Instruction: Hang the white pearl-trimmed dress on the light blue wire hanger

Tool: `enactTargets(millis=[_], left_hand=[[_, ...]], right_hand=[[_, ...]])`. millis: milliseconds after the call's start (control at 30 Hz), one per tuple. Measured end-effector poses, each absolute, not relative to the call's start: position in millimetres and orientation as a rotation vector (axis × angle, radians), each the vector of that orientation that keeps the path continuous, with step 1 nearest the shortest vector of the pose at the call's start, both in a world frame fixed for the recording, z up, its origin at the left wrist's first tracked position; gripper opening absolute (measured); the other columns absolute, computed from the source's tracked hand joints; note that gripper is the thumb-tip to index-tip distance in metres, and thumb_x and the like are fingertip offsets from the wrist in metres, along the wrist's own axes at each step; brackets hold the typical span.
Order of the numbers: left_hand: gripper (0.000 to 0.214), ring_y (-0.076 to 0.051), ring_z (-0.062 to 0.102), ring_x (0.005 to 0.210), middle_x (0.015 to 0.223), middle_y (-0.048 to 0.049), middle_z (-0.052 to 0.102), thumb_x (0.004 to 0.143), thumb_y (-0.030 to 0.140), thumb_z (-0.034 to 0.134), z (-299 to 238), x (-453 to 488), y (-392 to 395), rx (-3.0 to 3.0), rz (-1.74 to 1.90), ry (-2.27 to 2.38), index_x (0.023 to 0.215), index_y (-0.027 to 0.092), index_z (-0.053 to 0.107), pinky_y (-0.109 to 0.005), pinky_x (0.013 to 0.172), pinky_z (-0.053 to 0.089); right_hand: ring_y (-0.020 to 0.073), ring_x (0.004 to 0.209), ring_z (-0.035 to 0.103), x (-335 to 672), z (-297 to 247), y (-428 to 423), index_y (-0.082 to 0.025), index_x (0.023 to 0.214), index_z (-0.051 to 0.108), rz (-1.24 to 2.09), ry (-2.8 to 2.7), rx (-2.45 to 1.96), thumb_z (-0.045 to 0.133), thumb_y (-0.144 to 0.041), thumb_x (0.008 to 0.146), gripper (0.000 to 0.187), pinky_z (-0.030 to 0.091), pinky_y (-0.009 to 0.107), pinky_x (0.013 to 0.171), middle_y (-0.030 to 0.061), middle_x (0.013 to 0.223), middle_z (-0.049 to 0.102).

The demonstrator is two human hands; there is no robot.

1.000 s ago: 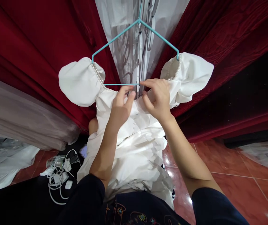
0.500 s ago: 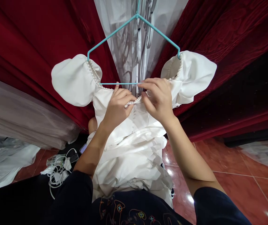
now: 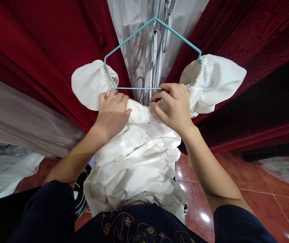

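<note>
A white dress [image 3: 139, 148] with puffed sleeves and a pearl-trimmed neckline hangs on a teal wire hanger [image 3: 134, 33] in front of me. My left hand [image 3: 112, 113] is closed on the left side of the neckline, just below the hanger's bottom bar. My right hand [image 3: 173, 106] pinches the neckline fabric at the right, fingertips touching the bar. A row of small buttons runs down the middle of the bodice between my hands. The skirt bunches against my lap.
Dark red velvet curtains [image 3: 45, 50] hang on both sides, with a pale patterned curtain [image 3: 146, 50] between them. Grey fabric [image 3: 20, 118] drapes at left. The floor is glossy red tile [image 3: 248, 182]. White plastic sheeting [image 3: 5, 172] lies at lower left.
My left hand slid leftward along the neckline, from the centre toward the left sleeve. The hanger and dress shifted a little right. My right hand kept its pinch.
</note>
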State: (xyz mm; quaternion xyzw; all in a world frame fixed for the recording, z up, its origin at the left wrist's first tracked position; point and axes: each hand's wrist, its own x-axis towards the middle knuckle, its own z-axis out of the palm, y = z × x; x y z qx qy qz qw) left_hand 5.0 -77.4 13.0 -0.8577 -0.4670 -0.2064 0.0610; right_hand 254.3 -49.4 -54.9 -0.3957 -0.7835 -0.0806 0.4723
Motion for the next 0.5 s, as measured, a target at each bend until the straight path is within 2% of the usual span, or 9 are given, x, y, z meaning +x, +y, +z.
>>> enactTargets(millis=[100, 200, 267, 367, 433, 500], left_hand=[[0.006, -0.042, 0.06, 0.116, 0.098, -0.0136, 0.074, 0.092, 0.016, 0.07, 17.2, 4.3, -84.1, -2.463, -0.509, -1.485, 0.097, 0.019, 0.072, -0.066, 0.106, 0.039], [0.011, -0.038, 0.064, 0.111, 0.088, -0.008, 0.072, 0.087, 0.008, 0.074, 30.5, 0.7, -88.3, -2.359, -0.538, -1.522, 0.089, 0.019, 0.071, -0.064, 0.106, 0.039], [0.014, -0.037, 0.063, 0.116, 0.083, -0.0052, 0.071, 0.089, 0.016, 0.079, 41.3, -6.3, -87.4, -2.346, -0.668, -1.476, 0.082, 0.019, 0.068, -0.067, 0.113, 0.034], [0.032, -0.037, 0.058, 0.132, 0.084, -0.0041, 0.072, 0.093, 0.037, 0.084, 56.3, -24.1, -78.1, -2.468, -0.828, -1.351, 0.075, 0.02, 0.064, -0.069, 0.123, 0.026], [0.039, -0.036, 0.056, 0.137, 0.084, -0.0031, 0.073, 0.092, 0.046, 0.086, 64.4, -38.9, -66.9, -2.591, -0.824, -1.265, 0.074, 0.021, 0.063, -0.071, 0.127, 0.022], [0.044, -0.035, 0.058, 0.136, 0.081, -0.0013, 0.073, 0.09, 0.053, 0.088, 69.6, -55.0, -52.1, -2.672, -0.761, -1.18, 0.072, 0.022, 0.062, -0.073, 0.13, 0.012]], right_hand=[[0.0313, 0.117, 0.062, 259.0, -46.2, -53.2, -0.025, 0.123, 0.063, -0.088, -1.943, -0.977, 0.057, -0.035, 0.099, 0.026, 0.042, 0.051, 0.104, 0.01, 0.126, 0.07], [0.0332, 0.118, 0.062, 264.4, -38.3, -54.8, -0.024, 0.135, 0.061, -0.019, -1.989, -0.998, 0.057, -0.035, 0.098, 0.039, 0.043, 0.051, 0.103, 0.0115, 0.129, 0.069], [0.0336, 0.118, 0.061, 265.6, -35.8, -54.7, -0.025, 0.138, 0.061, -0.022, -1.998, -1.013, 0.058, -0.036, 0.097, 0.042, 0.043, 0.052, 0.103, 0.0115, 0.128, 0.069], [0.0328, 0.116, 0.061, 264.4, -35.4, -54.7, -0.027, 0.136, 0.063, -0.034, -1.984, -1.024, 0.057, -0.036, 0.098, 0.039, 0.043, 0.052, 0.102, 0.0106, 0.124, 0.069], [0.0317, 0.114, 0.062, 263.5, -35.8, -55.2, -0.027, 0.133, 0.064, -0.031, -1.968, -1.025, 0.056, -0.036, 0.1, 0.036, 0.043, 0.051, 0.101, 0.0101, 0.122, 0.069], [0.0307, 0.112, 0.062, 263.4, -36.1, -55.4, -0.027, 0.131, 0.066, -0.03, -1.955, -1.027, 0.055, -0.036, 0.1, 0.034, 0.044, 0.05, 0.1, 0.0098, 0.119, 0.069]])
